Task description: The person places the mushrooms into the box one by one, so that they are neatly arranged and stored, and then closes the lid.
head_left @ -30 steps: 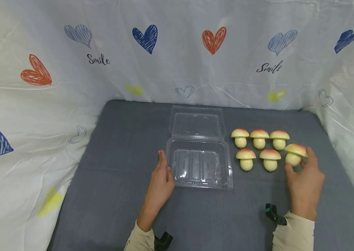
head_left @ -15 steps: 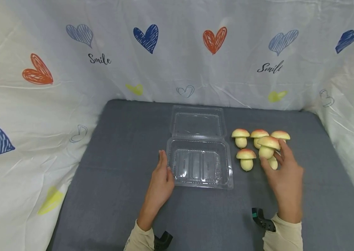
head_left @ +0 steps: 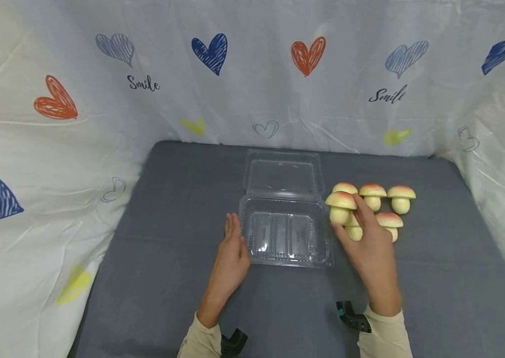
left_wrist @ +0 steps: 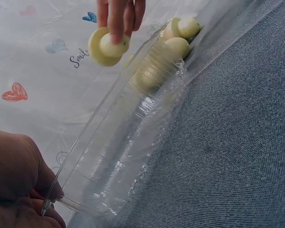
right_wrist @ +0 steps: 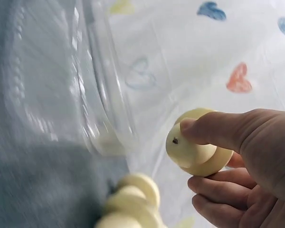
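Note:
My right hand [head_left: 374, 256] pinches a toy mushroom [head_left: 341, 201] with a pale yellow stem and red-tinged cap, thumb on the stem in the right wrist view. It is held up at the right edge of a clear plastic clamshell container [head_left: 274, 233], overlapping two other mushrooms in the head view. My left hand [head_left: 230, 261] is at the container's left side. In the left wrist view its thumb and fingers [left_wrist: 52, 192] pinch the rim. The container's lid [head_left: 284, 171] lies folded back, away from me, and nothing is inside the base.
Several more toy mushrooms [head_left: 401, 199] stand in two rows right of the container, some partly hidden by my right hand. A grey cloth [head_left: 180, 209] covers the table. White sheeting [head_left: 243, 74] printed with hearts hangs behind and at the sides.
My right hand has lifted the mushroom from the right end of the near row and carried it left over the others to the container's edge. My left hand has stayed put.

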The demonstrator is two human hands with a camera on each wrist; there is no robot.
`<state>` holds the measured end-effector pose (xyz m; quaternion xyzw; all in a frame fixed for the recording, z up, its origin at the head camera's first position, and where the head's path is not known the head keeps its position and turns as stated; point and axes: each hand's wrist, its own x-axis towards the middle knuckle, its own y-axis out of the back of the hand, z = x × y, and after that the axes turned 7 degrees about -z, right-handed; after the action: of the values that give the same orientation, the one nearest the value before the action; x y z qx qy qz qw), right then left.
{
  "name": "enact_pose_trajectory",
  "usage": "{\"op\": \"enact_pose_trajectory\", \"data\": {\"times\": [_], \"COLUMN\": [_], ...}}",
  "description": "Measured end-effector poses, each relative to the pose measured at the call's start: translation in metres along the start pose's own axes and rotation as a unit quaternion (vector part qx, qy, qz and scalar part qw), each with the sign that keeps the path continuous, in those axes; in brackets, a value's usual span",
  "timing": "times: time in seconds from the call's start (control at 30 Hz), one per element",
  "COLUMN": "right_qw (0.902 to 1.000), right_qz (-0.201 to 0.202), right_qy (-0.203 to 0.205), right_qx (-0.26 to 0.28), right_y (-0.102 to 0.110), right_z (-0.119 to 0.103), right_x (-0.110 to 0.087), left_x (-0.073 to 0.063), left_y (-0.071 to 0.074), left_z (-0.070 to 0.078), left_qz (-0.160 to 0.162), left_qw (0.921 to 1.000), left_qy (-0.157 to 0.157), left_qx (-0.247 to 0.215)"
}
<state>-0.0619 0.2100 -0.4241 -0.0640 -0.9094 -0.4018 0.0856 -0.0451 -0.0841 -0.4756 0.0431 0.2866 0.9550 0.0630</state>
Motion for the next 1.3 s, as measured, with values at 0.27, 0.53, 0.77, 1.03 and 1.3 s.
{"op": "enact_pose_trajectory", "data": {"times": [0.27, 0.53, 0.77, 1.03, 1.3], "right_qw": [0.9982, 0.9948, 0.9921, 0.9903, 0.9871], "right_qz": [-0.054, -0.093, -0.114, -0.122, -0.143], "right_qy": [0.023, 0.037, 0.051, 0.068, 0.067], "right_qx": [0.01, 0.019, 0.008, -0.006, -0.027], "right_y": [-0.025, -0.048, -0.068, -0.087, -0.099], "right_z": [-0.015, -0.025, -0.036, -0.047, -0.054], "right_x": [0.001, 0.003, 0.005, 0.008, 0.013], "left_x": [0.0, 0.001, 0.001, 0.001, 0.001], "left_y": [-0.001, -0.001, -0.001, -0.001, -0.001], "left_z": [0.001, 0.002, 0.0, -0.001, -0.001], "left_qz": [-0.005, -0.007, -0.004, -0.001, -0.008], "left_qw": [1.0, 0.9999, 0.9999, 0.9999, 0.9999], "left_qy": [0.005, 0.005, 0.007, 0.001, 0.004], "left_qx": [0.003, 0.011, 0.014, 0.015, 0.013]}}
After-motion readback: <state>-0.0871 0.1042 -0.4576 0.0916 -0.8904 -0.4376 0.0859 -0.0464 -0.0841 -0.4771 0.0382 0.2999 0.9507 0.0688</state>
